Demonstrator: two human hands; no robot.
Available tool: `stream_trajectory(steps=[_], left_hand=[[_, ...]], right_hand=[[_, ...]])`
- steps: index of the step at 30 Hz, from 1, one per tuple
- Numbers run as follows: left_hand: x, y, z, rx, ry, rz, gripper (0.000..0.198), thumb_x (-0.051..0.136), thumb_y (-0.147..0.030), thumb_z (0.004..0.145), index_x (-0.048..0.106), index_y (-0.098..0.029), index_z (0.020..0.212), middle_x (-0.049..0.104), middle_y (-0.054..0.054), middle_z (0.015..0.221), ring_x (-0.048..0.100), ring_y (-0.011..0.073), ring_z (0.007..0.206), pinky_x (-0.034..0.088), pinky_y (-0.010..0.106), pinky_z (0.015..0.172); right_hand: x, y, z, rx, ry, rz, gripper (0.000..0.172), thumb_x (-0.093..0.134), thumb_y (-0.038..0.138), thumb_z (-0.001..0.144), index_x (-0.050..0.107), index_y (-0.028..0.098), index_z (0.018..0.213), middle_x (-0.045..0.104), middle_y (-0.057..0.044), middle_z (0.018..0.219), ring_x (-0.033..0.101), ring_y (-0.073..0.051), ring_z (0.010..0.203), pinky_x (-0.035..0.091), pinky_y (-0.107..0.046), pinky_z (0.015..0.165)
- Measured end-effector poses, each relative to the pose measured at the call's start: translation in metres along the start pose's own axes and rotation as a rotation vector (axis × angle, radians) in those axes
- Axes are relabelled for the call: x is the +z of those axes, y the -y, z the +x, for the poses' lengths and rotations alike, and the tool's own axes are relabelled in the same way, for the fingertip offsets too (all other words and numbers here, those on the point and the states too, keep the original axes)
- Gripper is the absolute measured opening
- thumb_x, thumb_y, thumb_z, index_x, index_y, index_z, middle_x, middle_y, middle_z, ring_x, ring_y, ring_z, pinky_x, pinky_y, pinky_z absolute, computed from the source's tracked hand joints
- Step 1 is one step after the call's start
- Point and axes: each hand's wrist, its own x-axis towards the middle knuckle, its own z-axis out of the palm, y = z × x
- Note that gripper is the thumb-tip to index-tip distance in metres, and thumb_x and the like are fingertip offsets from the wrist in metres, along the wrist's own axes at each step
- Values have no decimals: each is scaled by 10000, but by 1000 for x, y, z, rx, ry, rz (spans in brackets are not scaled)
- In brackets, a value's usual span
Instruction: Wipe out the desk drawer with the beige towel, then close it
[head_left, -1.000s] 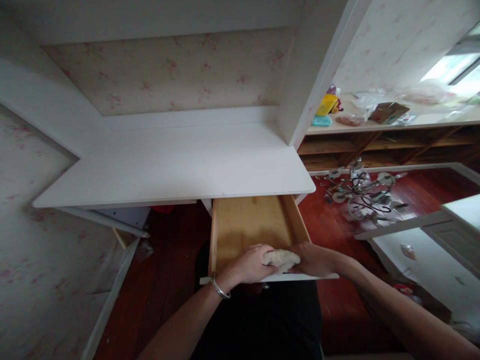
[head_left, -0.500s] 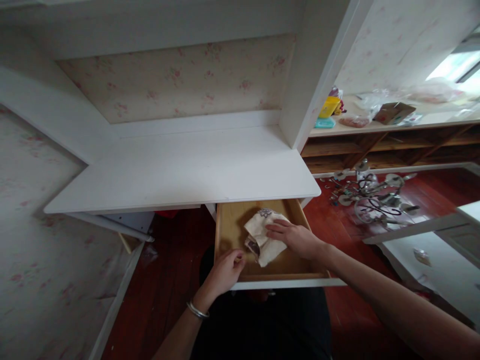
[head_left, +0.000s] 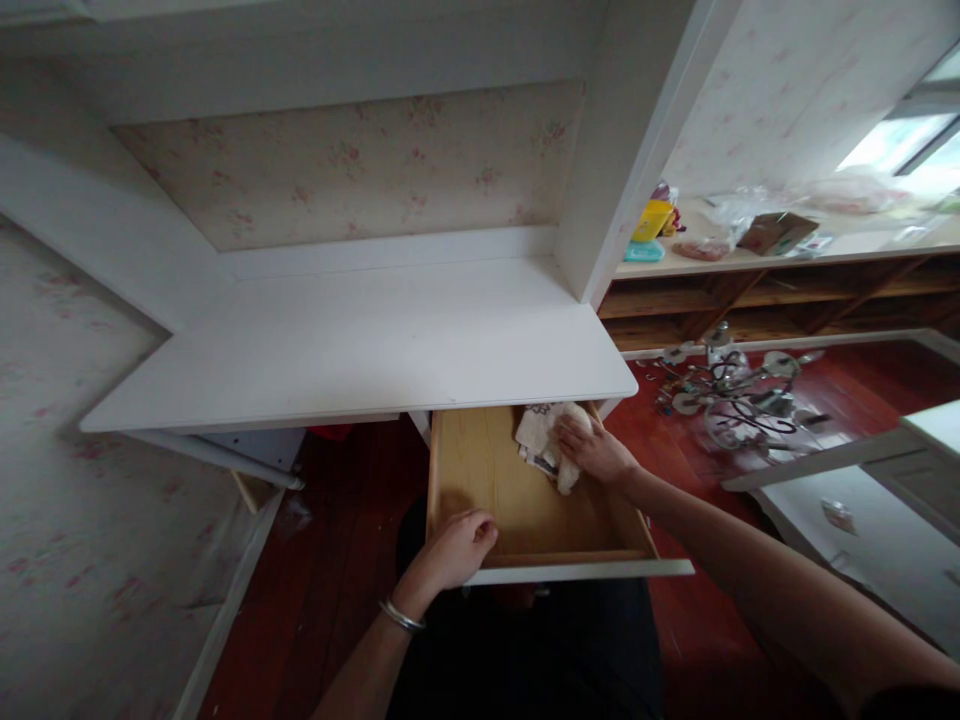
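Observation:
An open wooden drawer (head_left: 487, 480) juts from under the white desk toward my body. In its far right part, my right hand (head_left: 596, 450) presses a bunched cream cloth (head_left: 547, 428) with a dark printed pattern against the drawer's inside. The fingers lie curled over the cloth. At the drawer's front left corner rests my left hand (head_left: 461, 548), a silver bangle (head_left: 401, 615) on its wrist. Its fingers are bent in toward the thumb over the drawer's front edge, and what they grip, if anything, is hidden.
Above the drawer spreads the white desktop (head_left: 375, 345) under a hutch. A chandelier (head_left: 750, 385) lies on the red wooden floor to the right, near a white cabinet (head_left: 825, 510). Behind it, a low shelf unit (head_left: 780, 262) carries a yellow container (head_left: 651, 220), plastic bags and a box (head_left: 778, 233).
My right hand has slid the cloth from the drawer's middle toward its back right corner. My left hand stays at the front left corner, shifted only slightly.

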Motion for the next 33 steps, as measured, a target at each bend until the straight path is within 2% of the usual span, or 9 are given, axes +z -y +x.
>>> stream_trajectory(steps=[2, 4, 6, 10, 14, 18, 22, 28, 33], left_hand=[[0, 0, 0, 0, 6, 0, 347, 406, -377, 931, 644, -193, 1103, 663, 63, 1102, 603, 172, 978, 441, 264, 889], [-1, 0, -1, 0, 14, -8, 358, 393, -385, 937, 648, -194, 1099, 666, 63, 1095, 604, 173, 980, 438, 264, 888], [-1, 0, -1, 3, 27, -12, 371, 375, -394, 944, 649, -195, 1096, 672, 60, 1078, 606, 170, 976, 439, 259, 874], [-2, 1, -1, 3, 72, -13, 393, 358, -421, 949, 652, -199, 1086, 681, 55, 1039, 613, 172, 949, 448, 262, 840], [-1, 3, 0, -21, 111, -43, 417, 361, -444, 945, 634, -203, 1149, 668, 63, 1115, 611, 182, 991, 444, 269, 871], [-1, 4, -2, -62, 102, -50, 436, 356, -459, 944, 622, -205, 1179, 675, 71, 1098, 620, 190, 978, 451, 271, 837], [0, 5, -4, -84, 81, -65, 447, 355, -473, 939, 631, -204, 1166, 684, 74, 1065, 627, 195, 953, 449, 275, 823], [1, 7, -5, -61, 52, -111, 445, 362, -465, 933, 646, -192, 1140, 690, 84, 1026, 629, 190, 914, 447, 268, 804], [0, 7, -6, -21, 15, -113, 408, 371, -436, 934, 661, -206, 1106, 690, 70, 1023, 627, 186, 911, 447, 266, 799]], right_hand=[[1, -8, 4, 69, -17, -49, 410, 416, 52, 861, 631, 152, 1196, 499, -140, 1391, 315, -320, 1367, 161, -575, 1129], [3, -11, 7, 135, -23, -90, 402, 418, 61, 852, 636, 99, 1187, 482, -178, 1396, 337, -320, 1356, 123, -525, 1153], [5, -10, 10, 201, -20, -108, 407, 417, 73, 846, 632, 67, 1191, 468, -199, 1402, 349, -316, 1350, 128, -486, 1159], [7, -6, 19, 339, 15, -110, 422, 379, 110, 865, 625, 95, 1208, 475, -182, 1402, 366, -318, 1336, 138, -506, 1140], [6, -5, 31, 406, 19, -107, 408, 368, 129, 876, 634, 91, 1184, 500, -222, 1361, 414, -345, 1281, 150, -540, 1107], [5, -6, 44, 515, 30, -120, 403, 346, 130, 887, 631, 70, 1164, 563, -270, 1253, 488, -374, 1184, 219, -578, 1037], [5, -6, 58, 611, 62, -146, 438, 308, 106, 892, 562, 40, 1243, 565, -289, 1231, 507, -388, 1154, 276, -577, 973], [0, -9, 60, 614, 105, -152, 431, 291, 70, 890, 556, 22, 1226, 603, -308, 1124, 567, -381, 1043, 359, -540, 861], [-10, -3, 37, 508, 104, -166, 387, 345, 86, 901, 589, 81, 1202, 551, -272, 1243, 505, -363, 1157, 337, -518, 940]])
